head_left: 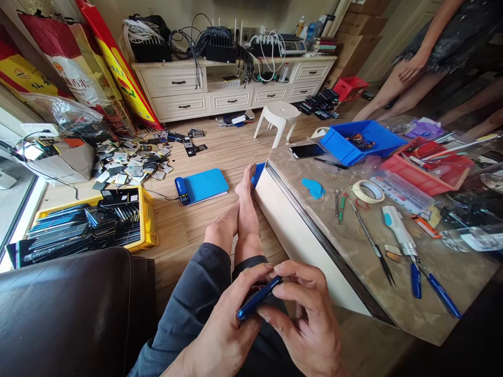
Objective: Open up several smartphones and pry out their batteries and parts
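A dark blue smartphone (259, 298) is held above my lap, turned so that mostly its narrow edge shows. My left hand (230, 322) grips its lower left end between thumb and fingers. On the other end, the fingertips and thumb of my right hand (308, 311) press against it. Its screen and back are largely hidden by the angle and my fingers. Right of my hands, on the stone-topped table, lie tweezers (383, 262), blue-handled pliers (416, 280) and a white and teal electric tool (398, 230).
A yellow crate (151, 222) full of phones stands on the floor at left, near a pile of loose batteries (133, 162). A blue folder (206, 184) and white stool (281, 112) are ahead. Blue (341, 144) and red bins (428, 170) sit on the table. Another person (420, 63) stands at right.
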The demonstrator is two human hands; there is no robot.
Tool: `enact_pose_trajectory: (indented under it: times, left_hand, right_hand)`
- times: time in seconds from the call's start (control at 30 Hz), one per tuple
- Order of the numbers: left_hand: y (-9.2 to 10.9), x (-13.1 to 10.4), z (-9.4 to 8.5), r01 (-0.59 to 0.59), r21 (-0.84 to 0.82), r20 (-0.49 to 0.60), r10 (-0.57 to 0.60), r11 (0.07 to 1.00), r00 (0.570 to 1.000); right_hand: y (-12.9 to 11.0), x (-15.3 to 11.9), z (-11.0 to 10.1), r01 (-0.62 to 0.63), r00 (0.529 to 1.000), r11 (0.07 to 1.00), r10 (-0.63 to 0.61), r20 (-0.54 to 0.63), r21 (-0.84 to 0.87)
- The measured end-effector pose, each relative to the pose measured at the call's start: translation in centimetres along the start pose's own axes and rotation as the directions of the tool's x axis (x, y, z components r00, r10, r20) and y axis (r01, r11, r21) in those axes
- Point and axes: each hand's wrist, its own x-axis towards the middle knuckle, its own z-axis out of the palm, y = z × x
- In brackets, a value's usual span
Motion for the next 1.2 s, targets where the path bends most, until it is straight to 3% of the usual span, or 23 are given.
enact_pose_trajectory:
  times: [0.4,0.67,0.83,1.0,1.2]
  left_hand:
    - [-0.7,-0.1,0.0,0.118,-0.142,-0.018,-0.122,0.983,0.992]
    - [-1.2,-0.3,0.3,0.059,0.044,-0.118,-0.053,0.997,0.992]
    - [-2.0,-0.7,0.5,-0.027,0.156,-0.153,0.051,0.987,0.987]
    - [-1.6,-0.6,0.3,-0.056,0.211,-0.132,0.086,0.976,0.988]
    - [-1.2,-0.7,0.2,-0.075,0.218,-0.114,0.102,0.973,0.988]
  right_hand:
    - [0.0,0.6,-0.1,-0.050,0.998,0.999,0.050,0.044,0.003]
    - [0.0,-0.1,-0.2,-0.082,0.996,0.995,0.085,0.037,-0.061]
    - [0.3,-0.2,-0.3,-0.110,0.992,0.994,0.108,0.064,0.022]
    - [0.6,-0.3,-0.6,-0.116,0.993,0.983,0.112,0.034,0.144]
    - [0.5,0.7,-1.7,-0.070,0.986,0.993,0.055,0.155,0.092]
